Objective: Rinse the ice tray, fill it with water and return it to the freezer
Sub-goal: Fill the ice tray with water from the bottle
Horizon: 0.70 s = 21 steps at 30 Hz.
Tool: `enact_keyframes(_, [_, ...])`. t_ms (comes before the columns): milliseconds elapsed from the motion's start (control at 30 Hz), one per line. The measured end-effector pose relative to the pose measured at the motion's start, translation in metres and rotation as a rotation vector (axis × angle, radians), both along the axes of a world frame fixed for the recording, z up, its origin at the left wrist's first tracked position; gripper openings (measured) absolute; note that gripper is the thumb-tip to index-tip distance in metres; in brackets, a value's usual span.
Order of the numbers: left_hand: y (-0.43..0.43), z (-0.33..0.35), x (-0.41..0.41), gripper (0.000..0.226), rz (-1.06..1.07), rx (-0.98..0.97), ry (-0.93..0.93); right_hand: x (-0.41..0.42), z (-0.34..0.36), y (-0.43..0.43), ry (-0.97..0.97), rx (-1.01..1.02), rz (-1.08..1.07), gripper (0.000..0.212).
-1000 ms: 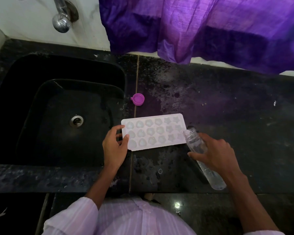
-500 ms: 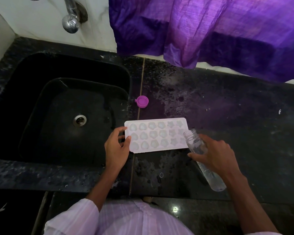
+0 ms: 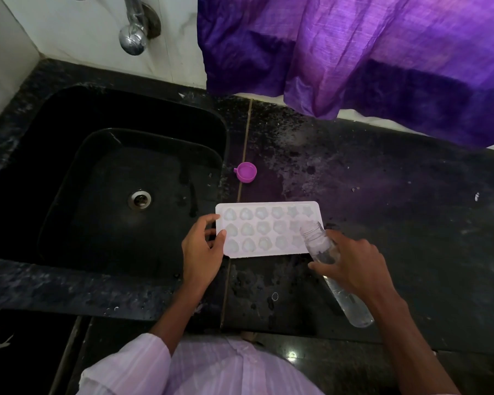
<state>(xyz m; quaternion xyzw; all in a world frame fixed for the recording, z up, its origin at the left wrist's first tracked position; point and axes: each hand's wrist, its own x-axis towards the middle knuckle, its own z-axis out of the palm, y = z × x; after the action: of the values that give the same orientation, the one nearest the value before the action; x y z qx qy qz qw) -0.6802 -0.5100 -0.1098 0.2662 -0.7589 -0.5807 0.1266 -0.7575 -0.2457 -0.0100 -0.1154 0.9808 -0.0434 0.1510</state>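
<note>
A pale pink ice tray [image 3: 268, 228] with heart, flower and star moulds lies flat on the black counter, just right of the sink. My left hand [image 3: 201, 249] pinches its left edge between thumb and fingers. My right hand [image 3: 351, 263] grips a clear plastic bottle [image 3: 320, 245] holding some water, tilted with its open neck over the tray's right end. The bottle's lower part sticks out below my wrist.
A pink bottle cap [image 3: 246, 172] lies on the counter behind the tray. The black sink [image 3: 69, 115] with its drain [image 3: 139, 198] fills the left side, a chrome tap [image 3: 133, 38] above it. A purple curtain [image 3: 368, 52] hangs over the back of the counter [image 3: 397, 195].
The bottle's neck has moved left from beside the tray's right edge to over its right-hand moulds. My left hand keeps its hold on the tray's left edge.
</note>
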Motion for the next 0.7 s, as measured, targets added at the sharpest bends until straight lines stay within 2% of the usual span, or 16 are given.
enact_keyframes(700, [-0.003,0.000,0.004,0.029,-0.008,0.011,-0.004,0.005,0.003,-0.033,-0.052,0.044,0.056,0.084])
